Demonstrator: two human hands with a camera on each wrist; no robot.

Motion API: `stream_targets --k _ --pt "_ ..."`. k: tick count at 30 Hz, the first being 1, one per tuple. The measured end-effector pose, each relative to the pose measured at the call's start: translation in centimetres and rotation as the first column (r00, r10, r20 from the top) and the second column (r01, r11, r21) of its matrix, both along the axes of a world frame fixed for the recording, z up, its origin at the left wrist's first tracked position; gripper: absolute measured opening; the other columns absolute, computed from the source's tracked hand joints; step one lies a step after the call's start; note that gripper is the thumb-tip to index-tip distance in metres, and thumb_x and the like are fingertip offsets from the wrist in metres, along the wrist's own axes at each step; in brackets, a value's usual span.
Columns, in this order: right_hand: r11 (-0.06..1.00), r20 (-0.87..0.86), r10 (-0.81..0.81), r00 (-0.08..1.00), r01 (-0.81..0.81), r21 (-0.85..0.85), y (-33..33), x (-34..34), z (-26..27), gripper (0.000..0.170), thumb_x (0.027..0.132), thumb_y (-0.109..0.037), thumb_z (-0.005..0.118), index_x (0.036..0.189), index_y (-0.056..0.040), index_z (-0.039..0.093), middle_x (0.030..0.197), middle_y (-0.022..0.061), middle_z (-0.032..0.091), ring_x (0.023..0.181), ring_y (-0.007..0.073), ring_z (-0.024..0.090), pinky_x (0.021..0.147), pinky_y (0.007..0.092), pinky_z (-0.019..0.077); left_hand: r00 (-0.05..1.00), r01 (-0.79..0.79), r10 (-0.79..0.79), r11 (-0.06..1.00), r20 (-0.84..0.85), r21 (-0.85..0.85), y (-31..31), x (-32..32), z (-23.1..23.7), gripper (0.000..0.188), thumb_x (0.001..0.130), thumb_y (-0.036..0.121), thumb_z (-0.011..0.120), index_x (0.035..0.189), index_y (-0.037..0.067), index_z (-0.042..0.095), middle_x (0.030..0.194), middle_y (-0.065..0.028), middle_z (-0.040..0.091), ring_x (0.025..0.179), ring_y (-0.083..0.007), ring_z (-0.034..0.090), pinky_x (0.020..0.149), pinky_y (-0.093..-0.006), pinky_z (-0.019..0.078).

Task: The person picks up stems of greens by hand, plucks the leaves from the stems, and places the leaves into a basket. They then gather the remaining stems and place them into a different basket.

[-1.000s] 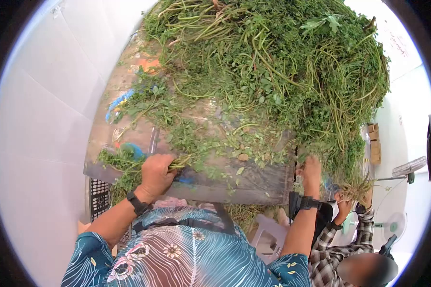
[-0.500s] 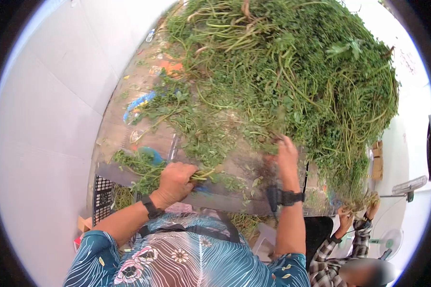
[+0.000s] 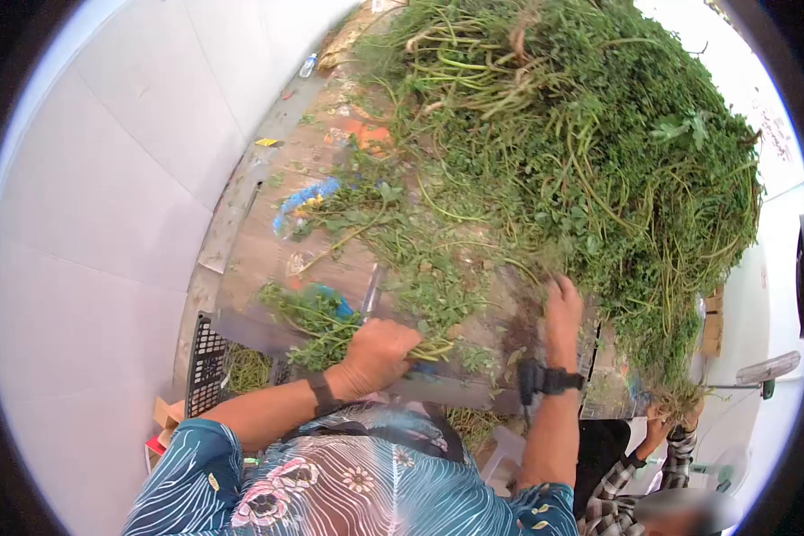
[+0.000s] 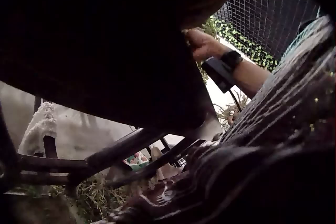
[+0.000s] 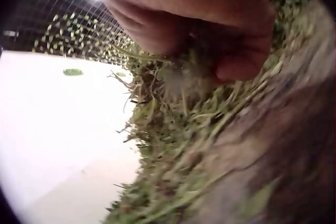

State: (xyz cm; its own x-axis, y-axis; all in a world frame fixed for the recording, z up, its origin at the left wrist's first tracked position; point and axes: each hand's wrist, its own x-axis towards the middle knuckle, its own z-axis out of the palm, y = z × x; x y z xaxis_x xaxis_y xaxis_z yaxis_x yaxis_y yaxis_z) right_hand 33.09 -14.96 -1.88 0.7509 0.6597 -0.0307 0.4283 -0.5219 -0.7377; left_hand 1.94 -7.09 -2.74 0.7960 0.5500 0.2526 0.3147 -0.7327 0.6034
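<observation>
My left hand (image 3: 380, 355) grips a small bunch of leafy green stems (image 3: 308, 317) near the table's front edge. Its leaves spread to the left and bare stem ends (image 3: 436, 347) stick out to the right. My right hand (image 3: 563, 313) is at the near edge of a large heap of greens (image 3: 616, 152). In the right wrist view, its curled fingers and thumb (image 5: 239, 66) pinch some thin, blurred stems (image 5: 184, 79). The left wrist view is mostly dark and shows my right hand (image 4: 202, 45) beyond the table edge.
Loose leaves and sprigs (image 3: 438, 286) litter the wooden table (image 3: 259, 268). A black plastic crate (image 3: 207, 357) stands below its left corner. At the right, another person in a checked sleeve (image 3: 621, 473) handles stems (image 3: 674, 397). A white wall (image 3: 107, 223) borders the left side.
My right hand has moved left and away from me, from the table's seam to the scattered greens by the heap. My left hand keeps its bunch. The head view has shifted.
</observation>
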Motion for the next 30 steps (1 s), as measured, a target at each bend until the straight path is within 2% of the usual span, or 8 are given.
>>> stream_targets --k 3,6,9,13,19,23,26,30 --pt "0.986 0.224 -0.12 0.967 0.143 -0.089 -2.1 -0.9 2.7 0.037 0.084 -0.013 0.048 0.117 0.0025 0.051 0.117 0.0205 0.054 0.108 0.0314 0.052 0.09 0.0361 0.0413 1.0 0.018 -0.018 1.0 -0.019 0.015 0.1 -0.2 -0.3 0.028 0.058 0.011 0.066 0.086 0.012 0.059 0.075 -0.0051 0.059 0.073 -0.0257 0.057 0.065 -0.0372 0.0423" --pt "0.981 0.343 -0.193 0.919 0.172 0.091 -3.7 -0.7 2.0 0.034 0.083 -0.014 0.047 0.113 0.0003 0.054 0.112 0.0188 0.058 0.105 0.0288 0.055 0.089 0.035 0.0415 0.999 0.051 -0.051 0.999 -0.008 -0.017 0.2 -0.2 -0.6 0.029 0.059 0.011 0.065 0.087 0.012 0.059 0.077 -0.0044 0.059 0.076 -0.0248 0.057 0.068 -0.0361 0.0423" --pt "0.977 0.036 0.134 0.99 -0.126 -0.169 -1.2 -4.4 6.0 0.031 0.082 -0.013 0.048 0.109 -0.0004 0.055 0.104 0.0185 0.061 0.099 0.0279 0.058 0.086 0.0349 0.0433 0.998 0.061 -0.061 0.998 -0.021 -0.031 0.2 -0.2 -0.2 0.029 0.06 0.012 0.065 0.088 0.011 0.059 0.077 -0.0045 0.059 0.076 -0.025 0.056 0.068 -0.0359 0.0423" --pt "0.855 0.077 0.519 0.851 -0.516 -0.056 2.7 -8.1 6.0 0.026 0.082 -0.011 0.049 0.103 0.0012 0.058 0.091 0.0151 0.063 0.086 0.0241 0.061 0.075 0.0332 0.0462 0.999 0.035 -0.035 0.999 0.036 0.001 0.1 0.0 0.5 0.021 0.062 0.013 0.064 0.081 0.01 0.056 0.071 -0.0065 0.057 0.071 -0.0279 0.056 0.064 -0.0395 0.0414" --pt "0.842 0.112 0.54 0.834 -0.537 -0.058 8.5 -7.1 4.2 0.028 0.078 -0.011 0.053 0.104 -0.0008 0.057 0.098 0.0208 0.06 0.092 0.0365 0.056 0.079 0.0408 0.0451 0.999 -0.019 0.019 1.0 -0.034 0.001 -0.2 0.3 0.3 0.026 0.062 0.012 0.064 0.087 0.011 0.059 0.074 -0.0074 0.058 0.073 -0.0285 0.056 0.065 -0.0395 0.0419" --pt "0.815 0.627 0.469 0.622 -0.578 -0.036 11.5 -6.0 1.1 0.025 0.072 -0.006 0.057 0.096 0.0006 0.057 0.101 0.0199 0.058 0.098 0.0343 0.053 0.084 0.0426 0.0407 0.996 -0.048 0.048 0.999 -0.072 -0.001 -0.5 0.4 -0.1 0.028 0.062 0.012 0.065 0.089 0.012 0.059 0.073 -0.0074 0.058 0.073 -0.0289 0.056 0.066 -0.0393 0.043" --pt "0.738 0.604 0.614 0.507 -0.641 -0.211 12.2 -5.3 0.9 0.021 0.072 -0.007 0.059 0.092 -0.0014 0.056 0.096 0.0175 0.059 0.095 0.0327 0.053 0.085 0.0443 0.0385 0.995 -0.066 0.066 0.998 -0.078 0.005 -0.6 0.6 0.1 0.029 0.061 0.013 0.066 0.09 0.012 0.06 0.073 -0.0074 0.059 0.073 -0.029 0.057 0.067 -0.039 0.0436" --pt "0.709 0.375 0.702 0.605 -0.645 -0.285 11.5 -4.4 2.7 0.018 0.071 -0.009 0.061 0.088 -0.0038 0.055 0.088 0.0141 0.059 0.089 0.0316 0.054 0.077 0.0449 0.0416 0.994 -0.079 0.081 0.996 -0.075 0.035 -0.5 0.7 0.5 0.03 0.06 0.014 0.067 0.089 0.012 0.06 0.073 -0.0073 0.059 0.071 -0.0282 0.057 0.066 -0.0381 0.0439"
